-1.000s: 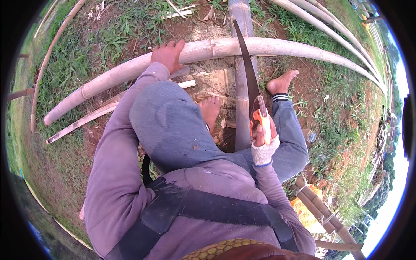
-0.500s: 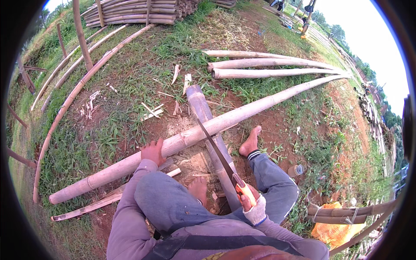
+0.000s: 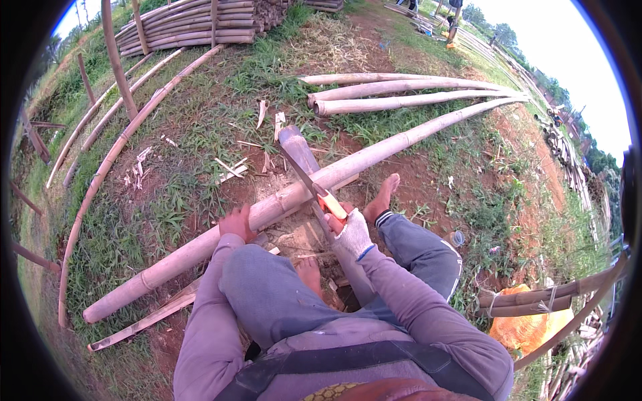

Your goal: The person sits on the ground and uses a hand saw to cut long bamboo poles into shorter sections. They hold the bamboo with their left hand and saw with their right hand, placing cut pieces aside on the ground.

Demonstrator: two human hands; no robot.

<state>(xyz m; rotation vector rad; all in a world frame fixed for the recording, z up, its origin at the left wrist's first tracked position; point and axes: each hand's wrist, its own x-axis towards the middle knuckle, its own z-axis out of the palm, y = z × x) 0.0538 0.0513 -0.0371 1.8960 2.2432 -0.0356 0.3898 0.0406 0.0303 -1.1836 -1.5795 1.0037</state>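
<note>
A long bamboo pole [image 3: 394,143] lies slantwise before me, from near left to far right, crossing over a thicker bamboo piece [image 3: 302,151] beneath it. My left hand [image 3: 237,223] is wrapped over the pole, left of the crossing. In a partly gloved fist, my right hand [image 3: 349,231] holds a handsaw [image 3: 301,172] by its orange handle. The dark blade crosses the pole by a joint, its tip reaching beyond the far side. How deep the cut goes cannot be made out.
My bare feet [image 3: 383,196] stand either side of the thicker bamboo. Split strips [image 3: 150,325] lie near left, with three poles [image 3: 401,102] at right. Stacked poles [image 3: 194,27] fill the back left. A clear cup [image 3: 457,238] and orange sack [image 3: 525,324] are at right.
My right hand has pushed the saw forward and left, bringing the handle close to the pole and more blade past it. My left hand stays on the pole. The whole view has shifted slightly.
</note>
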